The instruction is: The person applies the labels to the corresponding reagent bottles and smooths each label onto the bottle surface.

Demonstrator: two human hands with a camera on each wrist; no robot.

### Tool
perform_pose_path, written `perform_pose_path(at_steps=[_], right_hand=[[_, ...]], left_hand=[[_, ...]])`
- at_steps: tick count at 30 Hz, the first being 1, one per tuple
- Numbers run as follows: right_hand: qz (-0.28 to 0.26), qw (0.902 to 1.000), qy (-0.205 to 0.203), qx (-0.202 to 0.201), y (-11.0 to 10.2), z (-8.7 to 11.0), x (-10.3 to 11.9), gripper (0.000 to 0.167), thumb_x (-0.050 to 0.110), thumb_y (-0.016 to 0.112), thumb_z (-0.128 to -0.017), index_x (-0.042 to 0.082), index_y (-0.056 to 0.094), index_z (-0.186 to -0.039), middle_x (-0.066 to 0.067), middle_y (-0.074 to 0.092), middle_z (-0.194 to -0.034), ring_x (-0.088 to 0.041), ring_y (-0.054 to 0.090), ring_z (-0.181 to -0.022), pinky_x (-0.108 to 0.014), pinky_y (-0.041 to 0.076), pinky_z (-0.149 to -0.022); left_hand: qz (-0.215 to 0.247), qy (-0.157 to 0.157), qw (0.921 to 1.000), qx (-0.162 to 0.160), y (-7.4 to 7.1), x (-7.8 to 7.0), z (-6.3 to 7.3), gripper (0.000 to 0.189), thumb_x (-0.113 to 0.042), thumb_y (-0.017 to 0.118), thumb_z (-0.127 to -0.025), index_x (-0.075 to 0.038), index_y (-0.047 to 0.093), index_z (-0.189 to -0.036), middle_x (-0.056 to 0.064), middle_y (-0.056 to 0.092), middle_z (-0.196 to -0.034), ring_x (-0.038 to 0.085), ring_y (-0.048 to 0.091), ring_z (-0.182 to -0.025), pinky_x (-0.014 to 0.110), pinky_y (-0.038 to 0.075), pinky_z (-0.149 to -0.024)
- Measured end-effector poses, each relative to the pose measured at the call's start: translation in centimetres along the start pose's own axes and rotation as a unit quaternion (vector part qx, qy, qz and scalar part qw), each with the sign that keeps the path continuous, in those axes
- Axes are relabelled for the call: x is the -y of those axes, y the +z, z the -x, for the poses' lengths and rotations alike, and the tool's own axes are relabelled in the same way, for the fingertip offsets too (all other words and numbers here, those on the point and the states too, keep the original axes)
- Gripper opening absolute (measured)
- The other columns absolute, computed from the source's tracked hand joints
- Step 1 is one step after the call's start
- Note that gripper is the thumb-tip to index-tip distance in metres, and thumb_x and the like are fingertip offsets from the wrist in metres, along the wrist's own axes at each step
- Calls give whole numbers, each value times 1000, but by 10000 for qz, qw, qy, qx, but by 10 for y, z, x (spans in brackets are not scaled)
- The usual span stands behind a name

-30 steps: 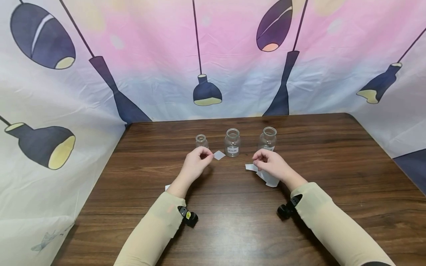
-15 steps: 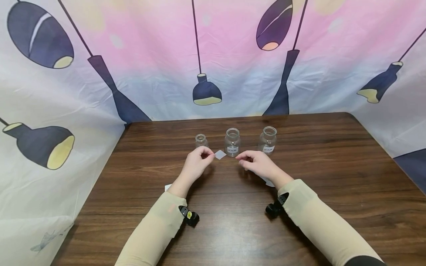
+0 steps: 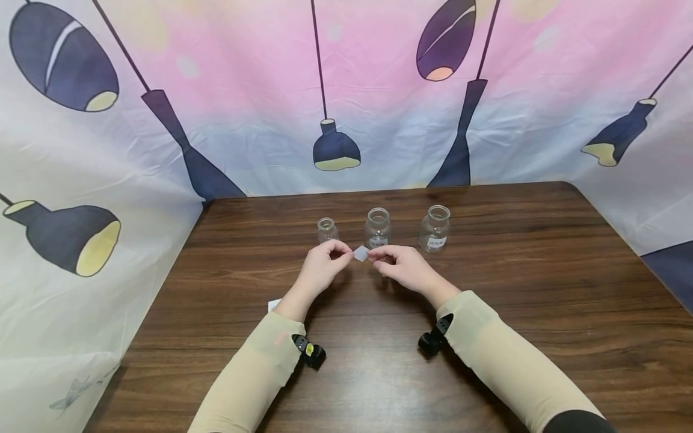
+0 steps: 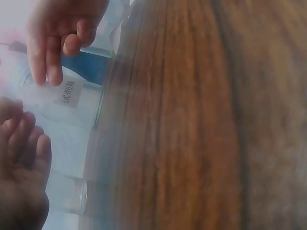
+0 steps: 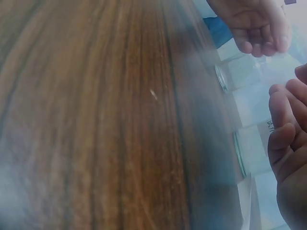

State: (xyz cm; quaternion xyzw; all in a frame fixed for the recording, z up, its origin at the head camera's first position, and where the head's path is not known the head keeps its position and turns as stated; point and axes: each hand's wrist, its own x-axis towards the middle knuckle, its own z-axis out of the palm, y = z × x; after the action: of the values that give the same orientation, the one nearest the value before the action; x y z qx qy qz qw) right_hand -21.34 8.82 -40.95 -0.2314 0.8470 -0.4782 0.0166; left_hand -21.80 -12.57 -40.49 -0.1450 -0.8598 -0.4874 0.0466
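My left hand (image 3: 320,264) pinches a small whitish square slip (image 3: 361,253) by its left corner, thumb against forefinger. From the other side comes my right hand (image 3: 408,269), its fingertips right at the slip's right corner, thumb and forefinger slightly apart. Behind the hands stand glass jars: a small one (image 3: 327,228) partly covered by the left hand, a middle one (image 3: 378,225) whose label is overlapped by the slip, and a labelled one (image 3: 435,227) at the right. In the left wrist view a jar label (image 4: 70,91) with printed characters shows behind the right hand's fingers.
A white paper piece (image 3: 273,305) lies by the left wrist. Beside the right hand, in the right wrist view, is another white paper (image 5: 245,201). The brown wooden table (image 3: 368,373) backs onto a printed curtain (image 3: 260,90).
My right hand has moved left from over the white papers at the right to the slip's corner, and its arm now hides those papers. The left hand keeps its pinch, nearly still.
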Motion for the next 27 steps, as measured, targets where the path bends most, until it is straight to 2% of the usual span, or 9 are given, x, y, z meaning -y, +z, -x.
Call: perform_pose_path(at_steps=[5, 8, 13, 20, 27], right_hand=[[-8, 9999, 99, 75, 2, 0, -1, 29, 15, 59, -88, 10, 66, -117, -2, 67, -108, -8, 61, -72, -28, 49, -66], [-117, 9997, 149, 128, 4, -1, 0, 30, 14, 59, -89, 8, 64, -119, -4, 66, -111, -9, 62, -73, -28, 50, -67], [-518, 9982, 277, 154, 6, -2, 5, 29, 13, 58, -91, 5, 62, -120, -7, 65, -113, -13, 64, -74, -30, 50, -64], [-941, 9949, 359, 54, 11, -7, 8, 29, 10, 57, -92, 2, 60, -120, -11, 65, -113, -15, 63, -72, -29, 47, -57], [-1118, 9926, 472, -96, 18, -10, 8, 27, 15, 59, -92, 3, 61, -116, -11, 67, -102, -16, 62, -69, -30, 46, -55]], left_hand=[[28, 12, 9995, 326, 0, -1, 1, 6, -19, 66, -87, -13, 68, -88, -3, 65, -84, 14, 55, -77, 29, 45, -67], [90, 59, 9991, 411, 0, -1, 2, 7, -19, 67, -86, -13, 67, -90, -3, 65, -85, 13, 56, -78, 29, 46, -69], [166, 89, 9989, 428, 1, 0, 1, 9, -17, 68, -86, -12, 67, -93, -2, 64, -86, 14, 57, -81, 30, 47, -71], [-23, 209, 9991, 375, 3, 2, 0, 8, -15, 67, -87, -12, 68, -93, -2, 66, -87, 13, 57, -81, 30, 46, -71], [9, 251, 9991, 340, 4, 1, 0, 9, -15, 68, -86, -11, 68, -94, -1, 66, -91, 13, 58, -84, 30, 48, -74]])
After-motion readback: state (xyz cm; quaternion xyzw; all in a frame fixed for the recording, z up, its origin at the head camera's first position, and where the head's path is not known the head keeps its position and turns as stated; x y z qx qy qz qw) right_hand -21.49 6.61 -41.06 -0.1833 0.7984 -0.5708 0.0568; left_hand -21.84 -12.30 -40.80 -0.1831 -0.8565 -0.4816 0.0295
